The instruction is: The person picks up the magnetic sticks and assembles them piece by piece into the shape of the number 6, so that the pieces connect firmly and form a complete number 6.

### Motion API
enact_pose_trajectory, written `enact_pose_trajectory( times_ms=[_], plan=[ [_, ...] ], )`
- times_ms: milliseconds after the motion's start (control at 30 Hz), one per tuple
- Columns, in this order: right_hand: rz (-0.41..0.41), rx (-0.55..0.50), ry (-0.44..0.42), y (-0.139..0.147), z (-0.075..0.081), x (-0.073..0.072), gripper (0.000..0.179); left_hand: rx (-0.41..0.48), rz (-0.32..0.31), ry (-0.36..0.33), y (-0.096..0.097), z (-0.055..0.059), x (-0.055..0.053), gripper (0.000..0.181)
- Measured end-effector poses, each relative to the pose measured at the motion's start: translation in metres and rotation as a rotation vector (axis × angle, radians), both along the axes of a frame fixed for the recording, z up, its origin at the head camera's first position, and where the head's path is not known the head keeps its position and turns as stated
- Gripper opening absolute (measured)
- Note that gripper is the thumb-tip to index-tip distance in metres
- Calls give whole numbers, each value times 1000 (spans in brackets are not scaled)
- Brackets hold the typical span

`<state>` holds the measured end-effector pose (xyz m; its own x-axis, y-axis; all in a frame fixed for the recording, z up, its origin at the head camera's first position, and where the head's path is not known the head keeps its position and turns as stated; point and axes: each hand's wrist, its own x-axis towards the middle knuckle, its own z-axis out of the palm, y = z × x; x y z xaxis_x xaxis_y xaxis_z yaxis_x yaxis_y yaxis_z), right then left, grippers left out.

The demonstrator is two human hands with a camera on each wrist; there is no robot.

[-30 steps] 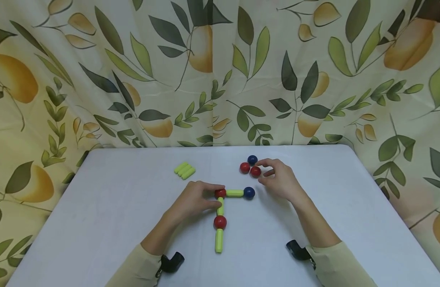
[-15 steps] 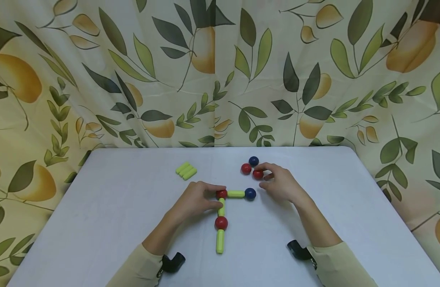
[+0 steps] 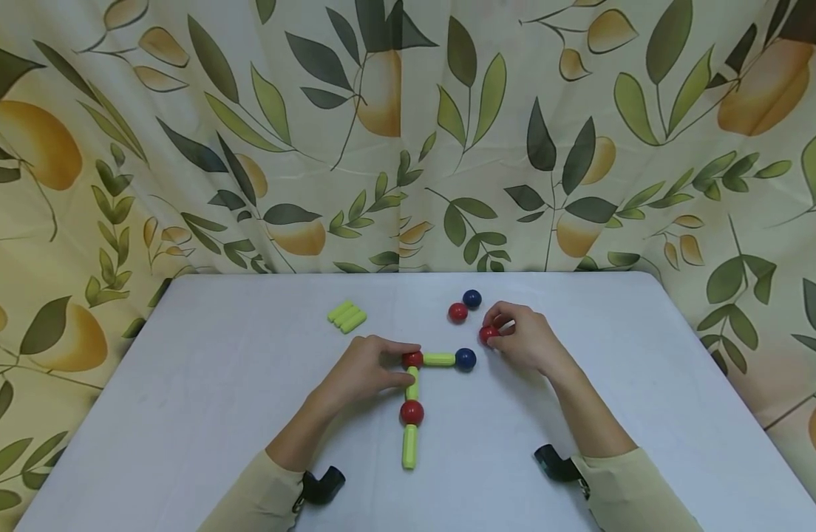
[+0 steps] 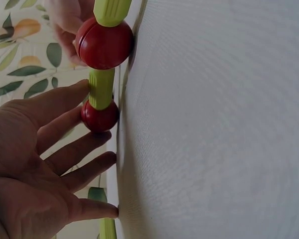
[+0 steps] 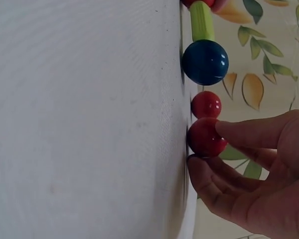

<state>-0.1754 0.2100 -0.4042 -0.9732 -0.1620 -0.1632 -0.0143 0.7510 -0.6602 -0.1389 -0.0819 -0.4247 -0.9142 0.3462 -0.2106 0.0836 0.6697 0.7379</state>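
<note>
On the white table lies an angled chain of green rods and balls. Its corner red ball (image 3: 413, 359) joins a rod (image 3: 439, 360) leading right to a blue ball (image 3: 466, 360), and other rods run toward the person through a second red ball (image 3: 412, 412). My left hand (image 3: 364, 369) touches the corner, index finger over the ball and thumb against the rod below (image 4: 101, 88); its other fingers are spread fairly straight. To the right, my right hand (image 3: 524, 336) pinches a loose red ball (image 5: 207, 137) between thumb and fingers, close to the tabletop.
Behind the right hand lie another loose red ball (image 3: 457, 312) and a blue ball (image 3: 471, 298). Several green rods (image 3: 347, 316) sit side by side at the back left. A patterned curtain (image 3: 408, 148) hangs beyond the table (image 3: 215, 384)'s far edge.
My right hand has closed its fingers on the near red ball and drawn it slightly right and toward the person, away from the other two loose balls. The left hand stays in place.
</note>
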Motion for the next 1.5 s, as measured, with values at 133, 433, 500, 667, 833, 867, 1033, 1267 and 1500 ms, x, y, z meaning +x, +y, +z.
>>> enact_pose_trajectory(
  times_ms=[133, 433, 500, 667, 833, 867, 1033, 1267, 1500],
  plan=[
    [-6, -2, -10, 0, 1, 1, 20, -2, -2, 2, 0, 0, 0, 52],
    [16, -30, -46, 1, 7, 6, 23, 2, 14, -6, -1, 0, 1, 52],
    [18, -27, -40, 4, 13, 10, 24, 8, -1, 1, 0, 0, 0, 53],
    [27, -38, -16, 6, 32, 22, 24, 15, -28, 20, 1, -1, -2, 53],
    [103, -76, -31, -3, 42, 34, 23, 14, -29, 31, -1, 0, -1, 53],
    [123, -81, -34, -6, 42, 37, 22, 14, -30, 33, -2, 0, -1, 52],
    [240, -92, -29, -23, 38, 54, 23, 5, -34, 43, -4, 1, 0, 52],
    [415, -87, -74, -45, 31, 80, 23, -4, -24, 27, -2, 3, -1, 52],
    [510, -114, -144, -60, 26, 94, 21, -1, -30, 30, -3, 2, -2, 52]
  ],
)
